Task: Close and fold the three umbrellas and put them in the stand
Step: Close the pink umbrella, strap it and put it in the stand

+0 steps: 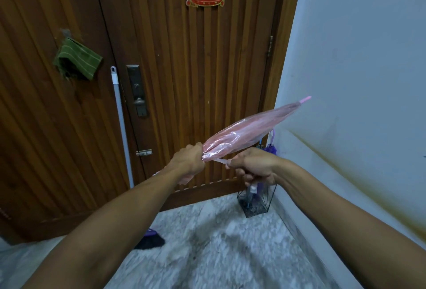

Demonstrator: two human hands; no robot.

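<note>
Gathering the pink umbrella [249, 128] for tying.
Left hand [187, 158] clenched round bunched canopy; right hand [253, 166] closed on its strap, wire stand [257, 201] near right.

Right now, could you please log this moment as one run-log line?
left hand: gripping pink umbrella canopy | right hand: pulling its strap | umbrella: closed, tip up-right | stand: holds purple umbrella

Translucent pink umbrella [247, 130]; green-striped cloth [77, 58]
</note>
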